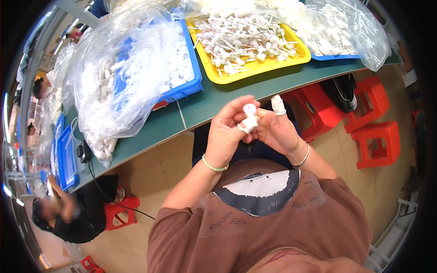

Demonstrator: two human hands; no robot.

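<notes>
In front of my chest, just off the table's front edge, my left hand [225,133] is closed around a small white part with a round end [249,109]. My right hand [283,133] meets it there, fingers curled against the left fingertips. Whether the right fingers also grip the part is hidden. White wraps cover both thumbs: one wrap [248,123] on the left, another wrap [278,105] on the raised right thumb. Beyond my hands, a yellow tray [225,80] holds a heap of small white parts with thin stems.
On the green table [205,105], a blue crate [196,75] of white pieces and a clear plastic bag [98,123] stand left. Another clear bag [371,38] lies right. Red stools [378,141] stand on the floor at right. A co-worker in black [86,218] sits at left.
</notes>
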